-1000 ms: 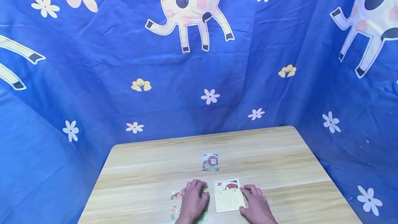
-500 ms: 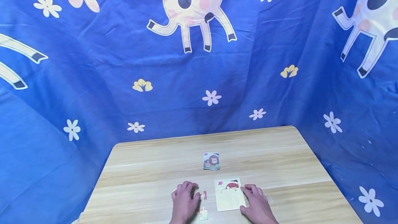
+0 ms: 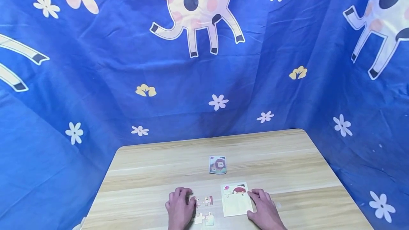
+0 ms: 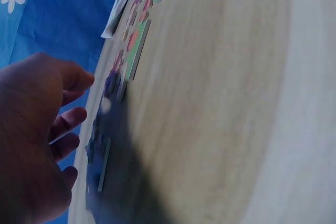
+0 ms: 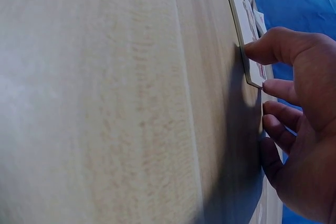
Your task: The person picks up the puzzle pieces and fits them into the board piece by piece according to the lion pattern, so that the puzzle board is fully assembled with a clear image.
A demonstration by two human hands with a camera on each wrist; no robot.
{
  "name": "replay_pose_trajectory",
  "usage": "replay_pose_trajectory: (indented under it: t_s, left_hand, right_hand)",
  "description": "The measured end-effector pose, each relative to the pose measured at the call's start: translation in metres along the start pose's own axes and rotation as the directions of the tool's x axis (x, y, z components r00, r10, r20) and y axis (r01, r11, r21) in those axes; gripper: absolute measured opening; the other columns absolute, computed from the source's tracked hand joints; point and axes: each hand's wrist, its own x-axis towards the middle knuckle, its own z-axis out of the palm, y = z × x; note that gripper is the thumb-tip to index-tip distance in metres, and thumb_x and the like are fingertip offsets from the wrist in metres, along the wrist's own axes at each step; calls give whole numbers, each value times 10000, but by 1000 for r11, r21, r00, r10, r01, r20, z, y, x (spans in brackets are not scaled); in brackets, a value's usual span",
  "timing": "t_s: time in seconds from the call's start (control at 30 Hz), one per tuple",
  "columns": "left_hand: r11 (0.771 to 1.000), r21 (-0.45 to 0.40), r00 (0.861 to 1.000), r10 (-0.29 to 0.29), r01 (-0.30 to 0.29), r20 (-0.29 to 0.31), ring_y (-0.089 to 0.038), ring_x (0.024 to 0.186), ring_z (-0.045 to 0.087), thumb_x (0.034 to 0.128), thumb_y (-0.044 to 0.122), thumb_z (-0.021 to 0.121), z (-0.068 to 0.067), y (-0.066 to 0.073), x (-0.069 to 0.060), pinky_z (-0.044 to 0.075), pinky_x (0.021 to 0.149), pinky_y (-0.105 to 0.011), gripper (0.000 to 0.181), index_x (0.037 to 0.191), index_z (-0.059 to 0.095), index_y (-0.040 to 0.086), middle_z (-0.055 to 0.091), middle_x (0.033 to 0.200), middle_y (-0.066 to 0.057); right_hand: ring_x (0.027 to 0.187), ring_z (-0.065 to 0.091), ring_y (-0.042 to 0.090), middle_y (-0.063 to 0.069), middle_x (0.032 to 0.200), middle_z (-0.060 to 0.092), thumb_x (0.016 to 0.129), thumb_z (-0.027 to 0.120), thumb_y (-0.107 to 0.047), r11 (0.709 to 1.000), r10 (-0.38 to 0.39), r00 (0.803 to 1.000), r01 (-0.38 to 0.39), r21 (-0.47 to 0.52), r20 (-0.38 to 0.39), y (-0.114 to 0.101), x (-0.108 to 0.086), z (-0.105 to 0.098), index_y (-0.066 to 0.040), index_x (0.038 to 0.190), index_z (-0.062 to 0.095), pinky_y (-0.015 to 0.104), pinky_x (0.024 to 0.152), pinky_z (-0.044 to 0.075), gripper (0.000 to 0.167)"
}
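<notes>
My left hand [image 3: 180, 207] hovers over the table's front part with its fingers loosely bent and nothing between them. Beside and partly beneath it lie several jigsaw pieces [image 3: 209, 219], some hidden by the hand; in the left wrist view, piece edges [image 4: 137, 51] appear past the fingertips. My right hand [image 3: 266, 208] holds the pale puzzle board [image 3: 238, 207] at its right side, thumb near the front corner and index finger further up the edge. A top strip of picture pieces [image 3: 238, 189] sits in the board's frame; the lower area shows bare cream.
A small lion picture card [image 3: 218, 165] lies behind the board on the wooden table [image 3: 143, 173]. Blue curtains [image 3: 179, 116] with flowers and cows hang around the back and sides.
My left hand has moved left across the jigsaw pieces, uncovering those nearer the board and covering those on the left. My right hand stays at the puzzle board.
</notes>
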Motion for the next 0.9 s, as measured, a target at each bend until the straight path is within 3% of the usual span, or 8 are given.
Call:
replay_pose_trajectory:
  t_s: [0.3, 0.53, 0.7, 0.9]
  left_hand:
    - [997, 10, 996, -73, 74, -43, -318, 1122, 454, 829, 237, 668, -6, -13, -2, 316, 875, -551, 236, 1057, 656, 178, 576, 1209, -87]
    - [990, 67, 991, -125, 127, -39, -297, 1059, 456, 834, 318, 671, -8, -21, -2, 317, 761, -468, 357, 1150, 609, 163, 561, 1217, -109]
    - [986, 80, 989, -147, 149, -28, -283, 1032, 455, 834, 332, 665, -9, -22, -4, 300, 730, -433, 393, 1175, 605, 147, 562, 1215, -117]
    - [983, 89, 987, -160, 161, -18, -287, 1045, 452, 828, 334, 663, -13, -20, -4, 306, 756, -472, 424, 1199, 603, 138, 566, 1226, -118]
  right_hand:
    - [1205, 469, 237, 11, 1313, 518, 635, 751, -274, 1000, 10, 1000, -10, -1, 25, 0, 0, -1, -107, 1291, 600, 445, 908, 409, 693]
    - [1200, 471, 238, 10, 1306, 521, 642, 746, -270, 1000, 9, 1000, -9, 1, 26, 1, 0, 0, -112, 1289, 601, 452, 909, 407, 682]
    - [1197, 471, 229, 10, 1305, 524, 640, 745, -268, 1000, 6, 1000, -6, 1, 20, 1, 0, -1, -112, 1287, 602, 447, 908, 406, 680]
    - [1191, 466, 226, 7, 1302, 521, 639, 739, -259, 1000, 11, 1000, -11, 6, 27, 0, -1, -2, -111, 1283, 605, 431, 891, 400, 674]
